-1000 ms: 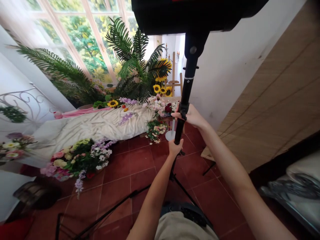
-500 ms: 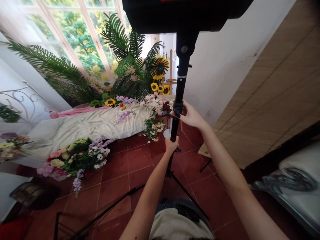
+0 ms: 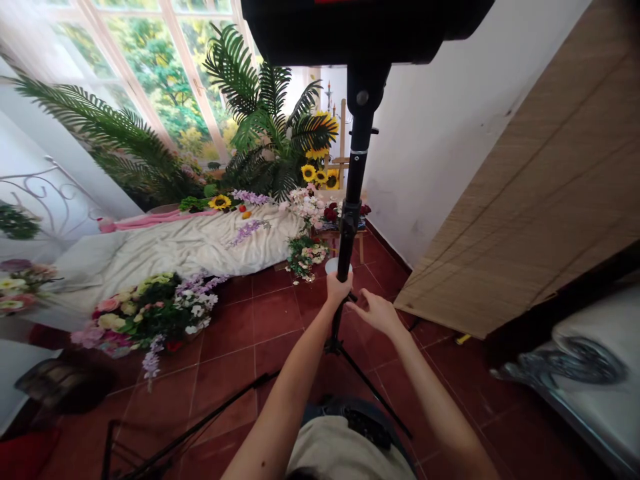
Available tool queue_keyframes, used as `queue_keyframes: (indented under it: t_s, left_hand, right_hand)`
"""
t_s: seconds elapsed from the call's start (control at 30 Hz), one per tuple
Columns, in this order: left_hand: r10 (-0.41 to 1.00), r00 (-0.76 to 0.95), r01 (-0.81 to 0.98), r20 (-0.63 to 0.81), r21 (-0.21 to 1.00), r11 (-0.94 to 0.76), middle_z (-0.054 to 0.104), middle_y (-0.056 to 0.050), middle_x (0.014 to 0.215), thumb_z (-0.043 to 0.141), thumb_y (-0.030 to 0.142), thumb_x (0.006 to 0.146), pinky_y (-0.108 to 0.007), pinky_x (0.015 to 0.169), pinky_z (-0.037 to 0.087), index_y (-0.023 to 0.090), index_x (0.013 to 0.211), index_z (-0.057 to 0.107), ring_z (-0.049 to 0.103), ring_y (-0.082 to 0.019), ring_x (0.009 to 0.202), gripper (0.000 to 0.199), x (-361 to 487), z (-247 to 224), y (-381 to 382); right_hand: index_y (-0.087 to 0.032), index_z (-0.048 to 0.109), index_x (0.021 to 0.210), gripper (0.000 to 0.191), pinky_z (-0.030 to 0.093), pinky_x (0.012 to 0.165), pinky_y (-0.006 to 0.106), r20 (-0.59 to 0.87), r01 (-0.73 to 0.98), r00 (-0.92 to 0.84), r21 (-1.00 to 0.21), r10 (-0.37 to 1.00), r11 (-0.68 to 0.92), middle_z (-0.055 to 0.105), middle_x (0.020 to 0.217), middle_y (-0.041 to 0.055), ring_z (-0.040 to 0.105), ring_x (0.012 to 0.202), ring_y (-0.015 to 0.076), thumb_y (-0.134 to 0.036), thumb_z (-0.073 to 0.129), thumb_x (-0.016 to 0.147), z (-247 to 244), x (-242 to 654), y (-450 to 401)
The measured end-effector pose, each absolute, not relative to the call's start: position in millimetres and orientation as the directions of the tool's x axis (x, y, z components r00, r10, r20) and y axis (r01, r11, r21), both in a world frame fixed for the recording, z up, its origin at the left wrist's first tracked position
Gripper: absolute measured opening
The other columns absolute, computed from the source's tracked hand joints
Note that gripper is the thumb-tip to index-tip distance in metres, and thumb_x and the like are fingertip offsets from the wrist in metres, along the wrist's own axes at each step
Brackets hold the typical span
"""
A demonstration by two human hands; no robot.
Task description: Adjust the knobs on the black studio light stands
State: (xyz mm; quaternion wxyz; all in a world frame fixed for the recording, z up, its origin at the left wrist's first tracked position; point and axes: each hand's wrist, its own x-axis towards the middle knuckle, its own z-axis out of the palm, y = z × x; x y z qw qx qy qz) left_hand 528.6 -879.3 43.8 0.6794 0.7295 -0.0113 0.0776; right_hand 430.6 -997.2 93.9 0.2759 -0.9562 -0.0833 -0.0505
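Note:
A black light stand rises upright in front of me, carrying a large black lamp head at the top of the view. My left hand is wrapped round its pole, below the upper collar. Just right of that grip, my right hand has its thumb and fingers apart beside a small clamp knob. Whether its fingertips touch the knob I cannot tell. Lower down, the stand's legs spread over the floor, one passing close to my body.
A bed with a cream cover lies left, with flower bunches along it. A palm and easel stand behind. At right are a woven screen and a silver-framed seat. The floor is red tile.
My right hand has left the upper collar and come down to beside the lower knob. My left hand keeps its grip on the pole. The stand has shifted slightly left in view.

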Motion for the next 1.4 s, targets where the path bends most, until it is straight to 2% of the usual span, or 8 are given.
queue_keyframes:
  t_s: [0.13, 0.27, 0.53, 0.67, 0.8, 1.0, 1.2, 1.4]
  left_hand:
    - [0.091, 0.988, -0.116, 0.124, 0.989, -0.089, 0.053, -0.002, 0.044, 0.062, 0.033, 0.068, -0.022, 0.038, 0.038, 0.018, 0.049, 0.049, 0.050, -0.011, 0.038, 0.027, 527.7, 45.3, -880.4]
    - [0.070, 0.992, -0.096, 0.102, 0.992, -0.081, 0.052, -0.003, 0.042, 0.060, 0.035, 0.070, -0.022, 0.038, 0.039, 0.018, 0.046, 0.050, 0.050, -0.012, 0.037, 0.031, 525.0, 48.5, -880.6]
    - [0.094, 0.988, -0.112, 0.119, 0.991, -0.080, 0.052, -0.002, 0.041, 0.061, 0.035, 0.069, -0.022, 0.037, 0.038, 0.018, 0.046, 0.049, 0.049, -0.012, 0.036, 0.032, 524.3, 49.5, -881.0]
    - [0.068, 0.991, -0.108, 0.114, 0.990, -0.089, 0.051, -0.003, 0.040, 0.058, 0.037, 0.072, -0.023, 0.040, 0.040, 0.018, 0.045, 0.049, 0.052, -0.013, 0.037, 0.034, 526.4, 46.3, -880.9]
    - [0.057, 0.991, -0.111, 0.117, 0.989, -0.097, 0.052, -0.003, 0.041, 0.057, 0.037, 0.072, -0.023, 0.040, 0.040, 0.018, 0.045, 0.050, 0.052, -0.013, 0.038, 0.035, 526.3, 46.0, -880.0]
    - [0.089, 0.988, -0.119, 0.126, 0.989, -0.083, 0.052, -0.001, 0.043, 0.061, 0.034, 0.068, -0.022, 0.039, 0.039, 0.018, 0.048, 0.049, 0.050, -0.012, 0.038, 0.029, 527.7, 44.3, -881.1]
    - [0.119, 0.979, -0.152, 0.164, 0.983, -0.104, 0.051, 0.001, 0.046, 0.062, 0.031, 0.066, -0.021, 0.040, 0.037, 0.018, 0.049, 0.047, 0.048, -0.010, 0.040, 0.027, 532.2, 38.6, -880.7]
    - [0.134, 0.979, -0.139, 0.156, 0.982, -0.128, 0.049, 0.001, 0.045, 0.064, 0.029, 0.065, -0.020, 0.040, 0.034, 0.018, 0.047, 0.045, 0.046, -0.009, 0.041, 0.029, 531.8, 38.1, -879.5]
  right_hand:
    - [-0.022, 0.054, 0.071, 0.045, 0.036, 0.054, 0.025, 0.157, 0.111, 0.988, -0.704, -0.001, -0.702, 0.065, 0.066, 0.0039, 0.061, 0.063, 0.0193, -0.061, 0.037, 0.086, 66.3, 432.2, -990.0]
    - [-0.020, 0.054, 0.068, 0.051, 0.040, 0.049, 0.026, -0.071, -0.084, 0.993, -0.986, -0.096, -0.141, 0.065, 0.061, 0.0050, 0.058, 0.052, 0.0175, -0.067, 0.036, 0.081, 38.1, 440.6, -974.2]
    - [-0.021, 0.035, 0.055, 0.026, 0.035, 0.042, 0.019, -0.462, -0.400, 0.882, -0.631, 0.093, 0.665, 0.047, 0.044, -0.0037, 0.041, 0.037, 0.0079, -0.023, 0.043, 0.081, 28.1, 435.7, -946.7]
    - [-0.021, 0.041, 0.064, 0.016, 0.036, 0.044, 0.020, -0.503, -0.544, 0.829, -0.620, 0.246, 0.565, 0.053, 0.054, -0.0018, 0.046, 0.042, 0.0085, -0.024, 0.043, 0.080, 25.2, 425.0, -940.1]
    - [-0.022, 0.047, 0.089, 0.028, 0.039, 0.048, 0.023, -0.252, -0.255, 0.961, -0.967, -0.111, -0.017, 0.062, 0.074, 0.0014, 0.055, 0.054, 0.0137, -0.044, 0.057, 0.075, 27.3, 419.6, -947.1]
    - [-0.021, 0.055, 0.099, 0.039, 0.039, 0.058, 0.026, 0.294, 0.133, 0.954, -0.598, -0.062, -0.790, 0.065, 0.093, 0.0086, 0.061, 0.081, 0.0211, -0.056, 0.042, 0.086, 50.1, 426.3, -976.5]
    - [-0.020, 0.063, 0.077, 0.051, 0.038, 0.061, 0.026, 0.268, 0.183, 0.963, -0.604, 0.019, -0.775, 0.068, 0.079, 0.0104, 0.062, 0.074, 0.0208, -0.054, 0.029, 0.091, 53.1, 442.9, -986.4]
    - [-0.020, 0.050, 0.047, 0.067, 0.036, 0.048, 0.026, -0.137, -0.134, 0.990, -0.983, 0.018, -0.123, 0.054, 0.042, 0.0043, 0.049, 0.040, 0.0142, -0.066, 0.022, 0.086, 39.8, 447.1, -969.8]
